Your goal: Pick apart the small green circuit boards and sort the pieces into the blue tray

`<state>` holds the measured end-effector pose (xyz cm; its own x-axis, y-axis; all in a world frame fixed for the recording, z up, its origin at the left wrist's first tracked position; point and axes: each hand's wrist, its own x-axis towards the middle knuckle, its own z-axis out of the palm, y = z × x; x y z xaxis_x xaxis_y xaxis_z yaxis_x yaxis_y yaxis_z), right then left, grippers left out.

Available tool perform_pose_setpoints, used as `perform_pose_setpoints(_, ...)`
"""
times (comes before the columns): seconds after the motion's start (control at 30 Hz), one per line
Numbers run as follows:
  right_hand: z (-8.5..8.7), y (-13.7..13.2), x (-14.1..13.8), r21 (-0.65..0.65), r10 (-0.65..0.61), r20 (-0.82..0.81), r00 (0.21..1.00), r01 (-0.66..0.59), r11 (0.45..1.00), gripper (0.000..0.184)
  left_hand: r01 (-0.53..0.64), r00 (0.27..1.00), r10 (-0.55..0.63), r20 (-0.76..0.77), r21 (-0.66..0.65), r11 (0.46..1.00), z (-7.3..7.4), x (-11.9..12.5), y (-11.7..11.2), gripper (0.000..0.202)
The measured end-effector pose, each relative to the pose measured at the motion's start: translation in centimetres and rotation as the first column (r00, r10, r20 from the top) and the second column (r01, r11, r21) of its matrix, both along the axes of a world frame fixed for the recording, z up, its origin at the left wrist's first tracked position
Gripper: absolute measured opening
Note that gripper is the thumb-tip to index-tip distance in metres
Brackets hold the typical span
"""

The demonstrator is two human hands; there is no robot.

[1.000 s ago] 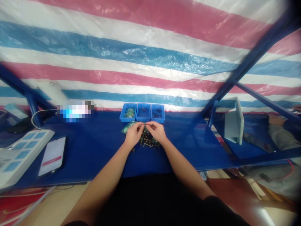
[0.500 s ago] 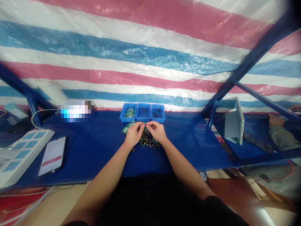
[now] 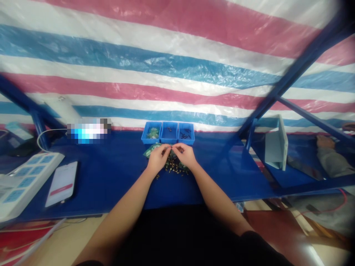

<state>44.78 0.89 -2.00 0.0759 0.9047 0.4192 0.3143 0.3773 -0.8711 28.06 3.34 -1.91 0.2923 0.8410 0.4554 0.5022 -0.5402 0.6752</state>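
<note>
Head view, and the striped plastic sheet [image 3: 166, 66] fills the whole back, red, white and blue bands. In front of it runs the blue table [image 3: 111, 177], our landmark. At the table's left end sits a white panel with blue squares [image 3: 24, 181], and just right of it a phone [image 3: 62, 183] lies flat with its screen lit. Towards the table's right end stands a pale grey folded board [image 3: 274, 144], upright. At the table's back edge, dead centre, three small blue bins [image 3: 168, 132] sit side by side, touching.

Now the action, mid-table, just in front of those bins: the left hand [image 3: 157, 158] and right hand [image 3: 186, 155] are curled in close, fingertips nearly meeting, each pinched on something tiny. What it is, too small to tell. Right beneath them lies a scatter of small brass-coloured parts [image 3: 173, 167] on the table, with a green board [image 3: 150, 149] peeking out just behind the left hand.
</note>
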Motion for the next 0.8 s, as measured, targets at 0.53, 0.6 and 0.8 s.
perform_pose_setpoints(0.53,-0.08,0.0,0.02,0.014,-0.023,0.005,1.0,0.023,1.0,0.021,0.001,0.999,-0.001,0.033,-0.005,1.0,0.01,0.06,-0.07,0.024)
perform_pose_setpoints(0.6,-0.12,0.03,-0.01,0.014,-0.023,0.012,1.0,0.023,1.0,0.022,0.004,1.0,-0.004,0.025,0.002,1.0,0.02,0.05,-0.02,0.022)
perform_pose_setpoints(0.8,-0.06,0.0,-0.09,0.018,-0.037,0.01,0.999,0.037,0.999,0.021,-0.016,1.0,0.016,0.007,-0.012,1.0,-0.03,-0.02,-0.03,0.024)
